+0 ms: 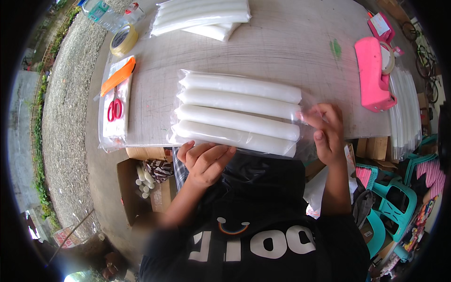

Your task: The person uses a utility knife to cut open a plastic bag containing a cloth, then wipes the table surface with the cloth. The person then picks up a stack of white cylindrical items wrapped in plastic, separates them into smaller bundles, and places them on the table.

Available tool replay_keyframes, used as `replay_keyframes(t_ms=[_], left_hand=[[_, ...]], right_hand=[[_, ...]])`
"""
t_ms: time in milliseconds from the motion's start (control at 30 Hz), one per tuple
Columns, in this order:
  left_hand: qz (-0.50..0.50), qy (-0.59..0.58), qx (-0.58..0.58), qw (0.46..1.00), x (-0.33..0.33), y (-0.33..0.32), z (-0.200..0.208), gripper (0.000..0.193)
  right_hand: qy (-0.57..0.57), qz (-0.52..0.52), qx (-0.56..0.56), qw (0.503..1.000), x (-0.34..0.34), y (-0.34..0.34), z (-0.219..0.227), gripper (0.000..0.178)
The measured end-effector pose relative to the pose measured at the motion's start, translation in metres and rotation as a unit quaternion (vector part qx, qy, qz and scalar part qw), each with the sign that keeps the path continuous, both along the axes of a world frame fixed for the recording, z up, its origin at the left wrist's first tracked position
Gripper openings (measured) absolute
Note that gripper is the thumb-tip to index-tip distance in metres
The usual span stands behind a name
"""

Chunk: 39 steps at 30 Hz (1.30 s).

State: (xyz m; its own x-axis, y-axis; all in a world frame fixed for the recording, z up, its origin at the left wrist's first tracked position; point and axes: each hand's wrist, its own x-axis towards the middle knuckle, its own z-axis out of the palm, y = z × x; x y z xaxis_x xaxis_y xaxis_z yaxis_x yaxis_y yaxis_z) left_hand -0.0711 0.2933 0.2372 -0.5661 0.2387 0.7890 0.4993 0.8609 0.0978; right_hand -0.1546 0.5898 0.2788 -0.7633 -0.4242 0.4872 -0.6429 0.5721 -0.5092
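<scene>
A clear plastic bag of several white candles (238, 110) lies on the table in front of me, the candles side by side and running left to right. My left hand (205, 162) is at the bag's near edge, its bent fingers on the film and its thumb hidden. At the bag's right end is my right hand (327, 131). Its fingers are curled at the loose film beyond the candle ends, with the fingertips slightly blurred and the thumb raised below them.
Red-handled scissors (114, 109) and an orange cutter (118, 76) lie on plastic sleeves at left, near a tape roll (124, 40). More bagged candles (202, 16) lie at the far side. A pink tape dispenser (373, 73) stands at right. Below the table is a cardboard box (129, 188).
</scene>
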Motion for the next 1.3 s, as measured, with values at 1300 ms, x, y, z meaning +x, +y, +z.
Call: replay_keyframes(t_ms=[1300], left_hand=[[-0.002,0.005,-0.001,1.0,-0.005,-0.001,-0.002,0.033]], right_hand=[[0.014,-0.032,0.046,0.998,-0.004,-0.01,0.005,0.052]])
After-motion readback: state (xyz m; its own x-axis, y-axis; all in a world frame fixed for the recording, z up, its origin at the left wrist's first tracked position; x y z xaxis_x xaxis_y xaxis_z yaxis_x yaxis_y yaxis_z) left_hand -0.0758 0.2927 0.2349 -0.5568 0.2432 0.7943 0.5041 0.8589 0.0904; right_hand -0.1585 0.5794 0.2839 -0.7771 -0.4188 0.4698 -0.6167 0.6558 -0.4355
